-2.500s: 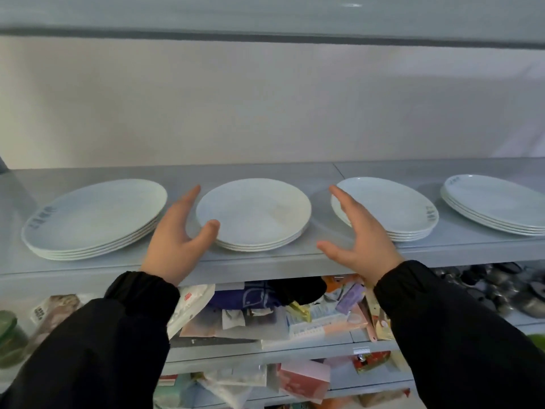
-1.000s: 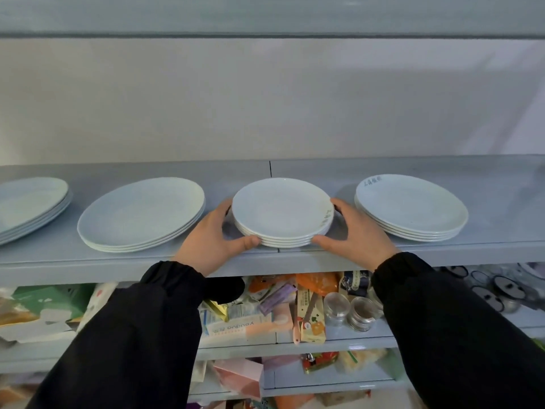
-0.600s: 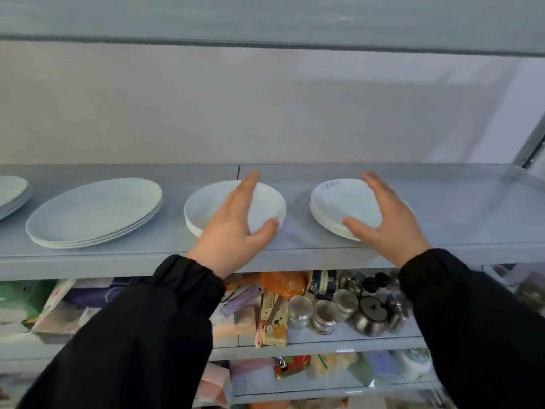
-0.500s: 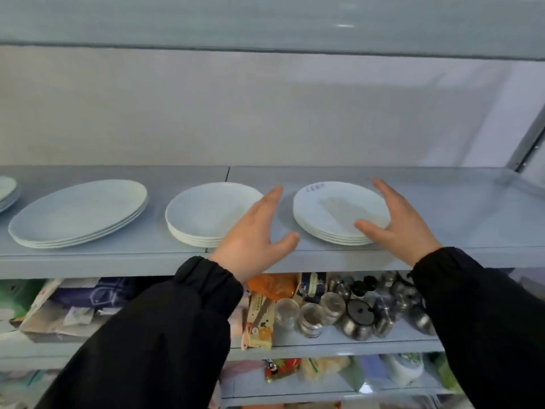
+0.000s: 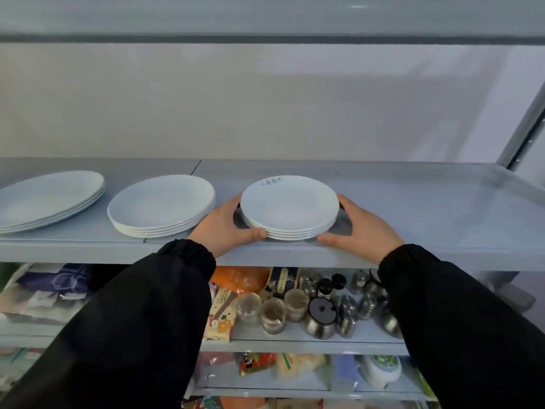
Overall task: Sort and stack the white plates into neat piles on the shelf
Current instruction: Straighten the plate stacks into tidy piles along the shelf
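Three piles of white plates stand on the grey shelf [image 5: 436, 222]. The right pile [image 5: 289, 206] holds several small plates, and the top one has faint writing near its far rim. My left hand [image 5: 225, 228] cups the left side of this pile, with the thumb at the front edge. On the other side, my right hand [image 5: 364, 228] cups it the same way. A middle pile [image 5: 160, 203] of wider plates sits just left of my left hand. A third pile [image 5: 48, 199] lies at the far left, cut off by the frame edge.
Right of the held pile the shelf runs bare to a metal upright [image 5: 528, 125]. The lower shelf [image 5: 295, 340] carries glass jars [image 5: 272, 315], steel pots [image 5: 321, 318] and food packets. Another shelf board hangs overhead.
Half a second ago both hands hovered spread open on either side of the right pile. They have now come down and closed around its edges, while the view has drifted slightly right.
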Tool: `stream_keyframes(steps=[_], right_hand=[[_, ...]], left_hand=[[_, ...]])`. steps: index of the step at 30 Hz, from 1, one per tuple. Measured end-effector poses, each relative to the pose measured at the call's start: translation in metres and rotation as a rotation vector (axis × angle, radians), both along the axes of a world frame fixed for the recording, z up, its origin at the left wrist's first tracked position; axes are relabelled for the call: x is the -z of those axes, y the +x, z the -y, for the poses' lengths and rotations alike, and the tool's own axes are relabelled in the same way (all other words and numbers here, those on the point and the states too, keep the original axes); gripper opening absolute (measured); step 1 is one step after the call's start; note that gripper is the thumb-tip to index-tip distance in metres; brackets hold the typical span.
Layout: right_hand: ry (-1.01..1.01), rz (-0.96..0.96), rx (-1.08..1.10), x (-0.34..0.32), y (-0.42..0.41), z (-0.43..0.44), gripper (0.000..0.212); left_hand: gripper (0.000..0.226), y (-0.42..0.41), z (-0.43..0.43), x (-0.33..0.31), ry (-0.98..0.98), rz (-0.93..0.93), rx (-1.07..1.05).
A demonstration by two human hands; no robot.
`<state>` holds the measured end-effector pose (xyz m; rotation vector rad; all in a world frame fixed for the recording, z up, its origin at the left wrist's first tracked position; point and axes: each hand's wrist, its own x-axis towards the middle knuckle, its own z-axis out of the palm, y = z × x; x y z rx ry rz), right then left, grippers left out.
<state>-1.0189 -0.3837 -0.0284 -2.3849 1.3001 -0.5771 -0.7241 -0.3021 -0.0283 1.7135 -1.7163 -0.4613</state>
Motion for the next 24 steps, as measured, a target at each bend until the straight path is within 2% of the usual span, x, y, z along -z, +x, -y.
stream_keyframes(steps=[12,22,24], right_hand=[[-0.045,0.019,0.041,0.0011,-0.0015,-0.0049,0.102],[-0.053,-0.014,0.082,0.0037,0.0005,-0.0063,0.099],[-0.028,-0.023,0.055,0.0004,0.0021,-0.0074,0.093]], left_hand=[[0.094,0.0013,-0.0008,0.0036,-0.011,0.027,-0.017],[0.094,0.0019,-0.0006,0.0048,-0.039,0.047,0.011],[0.097,0.0030,-0.0011,0.0050,-0.030,0.072,0.006]])
